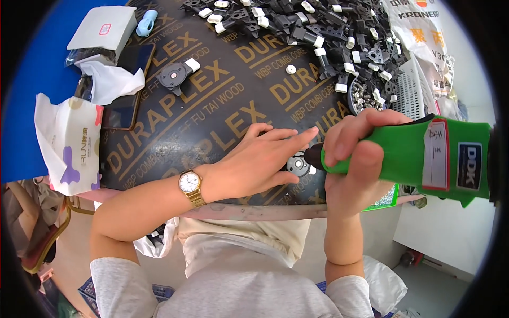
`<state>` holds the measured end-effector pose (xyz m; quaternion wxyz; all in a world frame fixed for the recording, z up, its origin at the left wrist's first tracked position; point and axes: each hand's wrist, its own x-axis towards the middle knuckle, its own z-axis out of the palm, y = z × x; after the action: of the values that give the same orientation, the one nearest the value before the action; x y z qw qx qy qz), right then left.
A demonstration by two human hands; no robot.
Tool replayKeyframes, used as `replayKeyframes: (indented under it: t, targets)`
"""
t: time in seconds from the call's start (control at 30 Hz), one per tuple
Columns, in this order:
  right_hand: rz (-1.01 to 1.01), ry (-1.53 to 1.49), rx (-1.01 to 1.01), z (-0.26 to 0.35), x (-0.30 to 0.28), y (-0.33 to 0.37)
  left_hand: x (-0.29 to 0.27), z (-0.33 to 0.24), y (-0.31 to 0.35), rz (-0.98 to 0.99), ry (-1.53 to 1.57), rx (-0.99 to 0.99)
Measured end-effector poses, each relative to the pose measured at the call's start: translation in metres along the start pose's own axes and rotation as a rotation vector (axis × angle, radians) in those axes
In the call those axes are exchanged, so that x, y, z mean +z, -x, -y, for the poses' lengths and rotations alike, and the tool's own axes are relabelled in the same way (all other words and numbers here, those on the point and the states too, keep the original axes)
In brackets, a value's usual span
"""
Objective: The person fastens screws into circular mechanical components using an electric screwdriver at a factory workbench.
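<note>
My right hand is wrapped round the body of a green electric screwdriver. The tool's dark nose points left, to a small part with a round grey metal disc near the table's front edge. My left hand lies beside that part, fingers stretched out and thumb apart. The disc shows between thumb and fingers; whether they touch it is hard to see. The screwdriver's tip meets or overlaps the disc, and the exact contact is hidden.
A heap of black parts with white ends covers the back right. Beside it are a bowl of small metal pieces and a white basket. One black part, a phone and a tissue pack lie to the left.
</note>
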<state>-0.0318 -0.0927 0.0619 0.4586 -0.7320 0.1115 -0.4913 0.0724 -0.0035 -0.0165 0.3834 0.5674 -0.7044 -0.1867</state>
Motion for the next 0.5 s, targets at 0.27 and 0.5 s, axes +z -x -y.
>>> replayKeyframes:
  t: [0.27,0.5]
  targets:
    - [-0.033,0.136,0.004,0.008,0.014,0.004,0.005,0.001,-0.001,0.001,-0.015,-0.027]
    - [-0.016,-0.184,0.118,0.005,-0.006,-0.003,0.006,-0.003,-0.006,-0.073,-0.041,0.006]
